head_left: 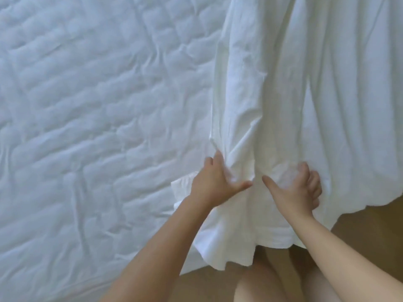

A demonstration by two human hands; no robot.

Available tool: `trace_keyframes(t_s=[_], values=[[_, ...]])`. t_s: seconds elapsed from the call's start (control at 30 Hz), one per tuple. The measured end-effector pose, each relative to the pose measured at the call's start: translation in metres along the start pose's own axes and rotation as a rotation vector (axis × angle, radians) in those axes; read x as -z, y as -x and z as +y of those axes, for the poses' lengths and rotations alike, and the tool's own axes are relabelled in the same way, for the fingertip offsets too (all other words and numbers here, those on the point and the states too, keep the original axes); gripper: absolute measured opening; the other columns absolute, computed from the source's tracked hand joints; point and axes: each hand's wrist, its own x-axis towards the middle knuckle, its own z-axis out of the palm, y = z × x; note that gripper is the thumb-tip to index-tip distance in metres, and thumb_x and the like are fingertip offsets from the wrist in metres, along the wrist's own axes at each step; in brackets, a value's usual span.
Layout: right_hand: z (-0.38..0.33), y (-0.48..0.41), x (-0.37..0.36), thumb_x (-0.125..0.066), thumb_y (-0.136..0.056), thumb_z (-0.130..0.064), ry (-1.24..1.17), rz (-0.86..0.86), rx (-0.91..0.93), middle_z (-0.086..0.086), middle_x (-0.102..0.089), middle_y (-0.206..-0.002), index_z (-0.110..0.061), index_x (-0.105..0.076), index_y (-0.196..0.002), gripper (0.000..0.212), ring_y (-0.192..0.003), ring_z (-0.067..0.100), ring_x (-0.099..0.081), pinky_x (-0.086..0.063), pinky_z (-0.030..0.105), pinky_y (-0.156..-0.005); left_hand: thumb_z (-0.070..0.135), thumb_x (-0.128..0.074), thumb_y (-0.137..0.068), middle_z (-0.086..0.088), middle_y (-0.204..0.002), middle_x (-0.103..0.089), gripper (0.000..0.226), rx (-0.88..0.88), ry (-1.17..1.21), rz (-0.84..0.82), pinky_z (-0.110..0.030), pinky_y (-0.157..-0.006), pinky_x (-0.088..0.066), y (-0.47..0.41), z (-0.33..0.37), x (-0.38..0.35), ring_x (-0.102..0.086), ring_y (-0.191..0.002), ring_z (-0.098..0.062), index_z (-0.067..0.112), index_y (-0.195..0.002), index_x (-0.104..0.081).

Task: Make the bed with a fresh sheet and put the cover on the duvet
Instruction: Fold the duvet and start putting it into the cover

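While the sheet lies in long folds over the right part of the bed, its near edge hangs over the side toward the floor, and the bed's quilted top to the left is uncovered. The left hand has its fingers sunk into a fold at the sheet's left border, thumb pressed on top: a closed grip on the cloth. The right hand, just beside it, curls its fingers into the sheet as well, though blur hides how firmly. By this, the step in hand is spreading the fresh sheet; no duvet cover is in view. The next move likely calls for drawing the gathered border leftward across the quilting, hands parting to open the folds, without dragging the hanging edge off the bed.
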Motion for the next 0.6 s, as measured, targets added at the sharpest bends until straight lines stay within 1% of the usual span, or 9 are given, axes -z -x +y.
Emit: trace_keyframes(t_s=[0.07, 0.1, 0.2, 0.3, 0.37, 0.43, 0.47, 0.53, 0.6], values=[[0.006, -0.009, 0.006, -0.072, -0.064, -0.063, 0.032, 0.007, -0.059, 0.009, 0.001, -0.157, -0.031, -0.005, -0.147, 0.112, -0.144, 0.025, 0.002, -0.007, 0.057, -0.111, 0.08, -0.061, -0.054, -0.007, -0.146, -0.029, 0.127, 0.076, -0.105, 0.224, -0.042, -0.107, -0.031, -0.016, -0.002, 0.013, -0.03, -0.134, -0.027, 0.015, -0.149, -0.007], [0.008, -0.014, 0.009, -0.072, -0.063, -0.066, 0.044, 0.002, -0.102, 0.009, 0.004, -0.157, -0.031, 0.0, -0.148, 0.116, -0.144, 0.025, 0.004, -0.005, 0.057, -0.111, 0.08, -0.063, -0.053, -0.01, -0.151, -0.022, 0.132, 0.121, -0.031, 0.254, -0.043, -0.114, -0.023, -0.021, -0.002, 0.016, -0.021, -0.14, -0.027, 0.012, -0.15, -0.004], [0.009, -0.026, 0.011, -0.072, -0.06, -0.068, 0.029, -0.009, -0.223, 0.011, 0.002, -0.157, -0.029, 0.007, -0.149, 0.125, -0.144, 0.028, -0.001, -0.011, 0.056, -0.111, 0.077, -0.069, -0.052, -0.011, -0.156, -0.007, 0.14, 0.199, 0.231, 0.165, -0.045, -0.118, -0.011, -0.022, 0.014, -0.009, -0.006, -0.143, -0.026, 0.008, -0.15, 0.005], [0.008, -0.033, 0.012, -0.075, -0.069, -0.056, 0.015, -0.002, -0.228, 0.012, -0.02, -0.15, -0.021, -0.006, -0.149, 0.112, -0.138, 0.031, -0.021, -0.028, 0.053, -0.104, 0.082, -0.063, -0.046, -0.005, -0.153, -0.012, 0.145, 0.248, 0.322, 0.11, -0.047, -0.112, -0.02, -0.008, 0.048, -0.054, -0.012, -0.141, -0.024, 0.017, -0.148, 0.016], [0.01, -0.036, 0.018, -0.069, -0.083, -0.033, 0.007, -0.012, -0.176, 0.011, -0.041, -0.137, -0.013, -0.029, -0.139, 0.072, -0.125, 0.031, -0.04, -0.039, 0.046, -0.095, 0.058, -0.072, -0.061, -0.009, -0.141, -0.031, 0.128, 0.308, 0.387, 0.113, -0.042, -0.103, -0.034, -0.01, 0.069, -0.076, -0.031, -0.131, -0.028, 0.014, -0.149, 0.009], [0.013, -0.04, 0.034, -0.052, -0.09, -0.012, -0.034, -0.108, -0.115, 0.007, -0.057, -0.11, -0.013, -0.045, -0.112, 0.023, -0.1, 0.029, -0.055, -0.043, 0.034, -0.078, 0.032, -0.068, -0.072, -0.004, -0.115, -0.052, 0.095, 0.339, 0.498, 0.088, -0.036, -0.085, -0.046, -0.016, 0.093, -0.089, -0.053, -0.111, -0.028, 0.007, -0.144, -0.012], [0.017, -0.043, 0.046, -0.046, -0.091, -0.007, -0.048, -0.158, -0.082, 0.004, -0.058, -0.097, -0.014, -0.048, -0.102, 0.013, -0.093, 0.028, -0.056, -0.042, 0.031, -0.073, 0.028, -0.065, -0.074, 0.0, -0.101, -0.055, 0.077, 0.31, 0.518, 0.043, -0.033, -0.074, -0.047, -0.018, 0.105, -0.095, -0.058, -0.101, -0.027, 0.007, -0.136, -0.025], [0.029, -0.05, 0.077, -0.041, -0.091, -0.004, -0.072, -0.177, -0.028, -0.001, -0.056, -0.084, -0.015, -0.053, -0.093, 0.016, -0.087, 0.024, -0.056, -0.042, 0.028, -0.069, 0.031, -0.063, -0.076, 0.005, -0.089, -0.053, 0.052, 0.185, 0.491, -0.067, -0.028, -0.063, -0.043, -0.017, 0.127, -0.108, -0.06, -0.089, -0.023, 0.011, -0.12, -0.041], [0.043, -0.053, 0.109, -0.043, -0.092, -0.004, -0.151, -0.093, -0.015, -0.001, -0.058, -0.08, -0.016, -0.056, -0.084, 0.02, -0.078, 0.02, -0.056, -0.043, 0.027, -0.062, 0.043, -0.064, -0.075, 0.004, -0.097, -0.051, 0.053, 0.084, 0.442, -0.128, -0.028, -0.068, -0.043, -0.013, 0.141, -0.12, -0.055, -0.098, -0.02, 0.014, -0.116, -0.047]])
